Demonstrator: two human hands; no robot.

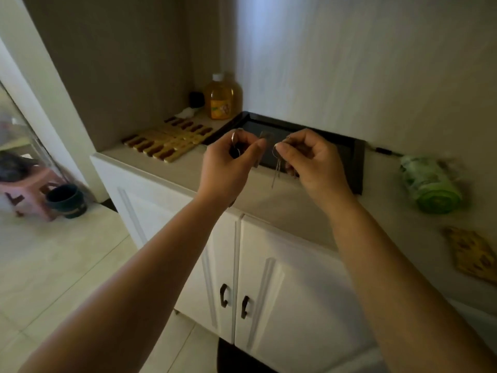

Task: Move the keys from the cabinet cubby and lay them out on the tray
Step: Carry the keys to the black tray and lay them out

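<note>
Both hands hover over the near part of a black rectangular tray (359,168) that lies on the pale, smooth bench (282,200), its far edge pushed against the light wall. The left hand (228,162) pinches a metal ring carrying dark keys (235,150), fingers curled round them. The right hand (312,160) pinches a second ring (274,149) from which thin, straight metal keys (276,172) hang down over the tray's front rim. The tray has a raised, glossy frame and a flat dark floor. To its left a slatted wooden mat (164,141) of light and dark blocks fills the bench up to the corner, where an amber plastic bottle (222,99) stands. To the right lies a green roll of bags (430,184), well apart from the tray, and a patterned coaster (473,254) nearer the bench's front edge.
</note>
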